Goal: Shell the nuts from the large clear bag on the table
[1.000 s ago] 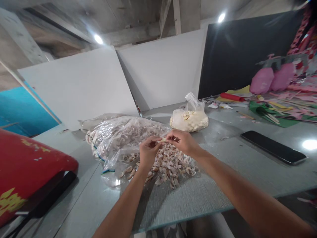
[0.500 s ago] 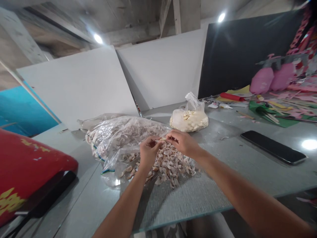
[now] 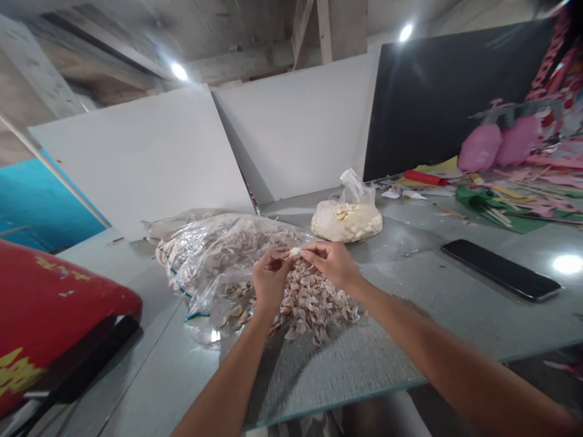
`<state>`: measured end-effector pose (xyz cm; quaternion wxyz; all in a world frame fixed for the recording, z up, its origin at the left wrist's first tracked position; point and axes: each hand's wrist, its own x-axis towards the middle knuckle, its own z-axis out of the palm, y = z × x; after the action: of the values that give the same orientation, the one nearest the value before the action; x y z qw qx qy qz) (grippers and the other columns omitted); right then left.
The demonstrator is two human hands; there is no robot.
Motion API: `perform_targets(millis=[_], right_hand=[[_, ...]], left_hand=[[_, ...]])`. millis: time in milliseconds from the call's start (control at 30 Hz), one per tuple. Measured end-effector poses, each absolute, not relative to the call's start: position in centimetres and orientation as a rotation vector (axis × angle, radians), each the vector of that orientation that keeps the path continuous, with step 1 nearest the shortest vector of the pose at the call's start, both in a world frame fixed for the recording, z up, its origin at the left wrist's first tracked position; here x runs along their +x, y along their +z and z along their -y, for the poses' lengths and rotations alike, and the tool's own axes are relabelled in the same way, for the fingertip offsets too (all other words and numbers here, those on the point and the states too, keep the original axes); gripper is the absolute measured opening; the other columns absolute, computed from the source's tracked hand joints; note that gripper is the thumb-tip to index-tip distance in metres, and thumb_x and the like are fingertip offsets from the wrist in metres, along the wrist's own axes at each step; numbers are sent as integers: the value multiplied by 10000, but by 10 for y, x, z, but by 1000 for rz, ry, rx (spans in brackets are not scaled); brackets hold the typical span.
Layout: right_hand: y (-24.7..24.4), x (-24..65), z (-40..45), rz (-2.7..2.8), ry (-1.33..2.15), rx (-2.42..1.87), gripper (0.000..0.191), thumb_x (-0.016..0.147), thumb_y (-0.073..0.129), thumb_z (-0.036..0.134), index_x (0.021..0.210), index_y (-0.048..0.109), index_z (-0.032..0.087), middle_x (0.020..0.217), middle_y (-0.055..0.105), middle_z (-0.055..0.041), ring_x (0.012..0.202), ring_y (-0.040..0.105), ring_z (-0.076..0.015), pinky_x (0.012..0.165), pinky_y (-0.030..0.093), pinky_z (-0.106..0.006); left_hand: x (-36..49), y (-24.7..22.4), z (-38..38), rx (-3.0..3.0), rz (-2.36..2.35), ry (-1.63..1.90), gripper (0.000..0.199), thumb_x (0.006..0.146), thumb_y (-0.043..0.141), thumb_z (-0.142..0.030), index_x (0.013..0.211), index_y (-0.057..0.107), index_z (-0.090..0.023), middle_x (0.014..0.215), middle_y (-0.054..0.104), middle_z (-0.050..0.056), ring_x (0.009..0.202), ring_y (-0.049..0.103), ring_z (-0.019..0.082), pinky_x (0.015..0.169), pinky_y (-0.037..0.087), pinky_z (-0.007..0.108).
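Between my two hands is a small pale seed-like piece, pinched by the fingertips of my left hand and my right hand. Both hands are closed on it, above a heap of brownish-white shells on the grey table. Left of the heap lies a large clear plastic bag full of similar shells, its mouth towards the heap. Behind my right hand stands a smaller clear bag of cream-coloured pieces.
A black phone lies on the table at the right. Green paper, sticks and pink sprayer bottles are beyond it. A red object fills the left side. White boards lean behind.
My fingertips have moved slightly apart and the pale piece between them shows more clearly, whiter than before. My left hand has shifted a little to the left.
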<state>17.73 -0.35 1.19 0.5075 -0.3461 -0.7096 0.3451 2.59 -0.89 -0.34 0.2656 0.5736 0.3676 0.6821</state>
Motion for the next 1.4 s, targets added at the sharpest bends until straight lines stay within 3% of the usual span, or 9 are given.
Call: perform_targets(millis=[100, 367, 500, 667, 733, 867, 1067, 1400], right_hand=[[11, 172, 6, 1655, 865, -846, 335, 796, 505, 405, 912, 678, 143, 662, 645, -29, 539, 579, -116, 484, 437, -206], [15, 173, 11, 1773, 417, -996, 229, 772, 503, 258, 796, 699, 142, 656, 637, -14, 604, 543, -117, 555, 384, -204], [13, 175, 8, 1770, 456, -947, 245, 784, 503, 277, 882, 689, 151, 701, 658, -28, 631, 572, -129, 568, 412, -208], [12, 176, 4, 1703, 763, -810, 327, 785, 538, 375, 991, 655, 150, 785, 680, -49, 642, 615, -140, 562, 473, -228], [11, 177, 2, 1660, 876, -786, 347, 773, 555, 408, 971, 658, 142, 776, 678, -53, 609, 618, -139, 546, 488, -239], [11, 179, -1, 1618, 836, -793, 343, 773, 560, 410, 969, 658, 147, 789, 684, -60, 663, 637, -157, 586, 503, -255], [16, 183, 5, 1813, 477, -825, 245, 809, 522, 336, 862, 695, 171, 817, 698, -48, 701, 623, -151, 623, 455, -234], [8, 186, -1, 1943, 283, -865, 171, 777, 494, 222, 737, 650, 162, 676, 627, -11, 584, 494, -93, 553, 362, -195]], left_hand=[[25, -4, 12, 1763, -1036, 1882, 163, 679, 694, -283, 696, 609, -145, 854, 649, 58, 746, 610, 147, 619, 500, 251], [23, 2, 20, 2271, -1066, 1942, 97, 743, 631, -220, 653, 626, -182, 821, 654, 51, 783, 607, 152, 705, 461, 271], [22, 3, 21, 2258, -1128, 1888, 96, 751, 620, -237, 666, 625, -193, 831, 649, 60, 787, 595, 160, 710, 458, 281], [22, 4, 20, 2159, -1093, 1846, 130, 745, 625, -284, 654, 627, -192, 853, 645, 70, 838, 588, 179, 739, 471, 299], [23, 3, 19, 2055, -1094, 1796, 122, 713, 658, -306, 740, 644, -188, 886, 640, 70, 808, 591, 166, 692, 483, 270], [26, 1, 15, 1719, -1093, 1675, 337, 681, 684, -336, 966, 610, -171, 812, 632, 35, 592, 578, 107, 559, 482, 225], [27, -2, 11, 1616, -1032, 1572, 333, 699, 665, -344, 964, 638, -145, 704, 637, 19, 592, 598, 116, 600, 509, 242], [30, 0, 12, 1569, -1052, 1582, 261, 616, 727, -274, 840, 670, -153, 587, 590, -19, 551, 543, 95, 552, 463, 208]])
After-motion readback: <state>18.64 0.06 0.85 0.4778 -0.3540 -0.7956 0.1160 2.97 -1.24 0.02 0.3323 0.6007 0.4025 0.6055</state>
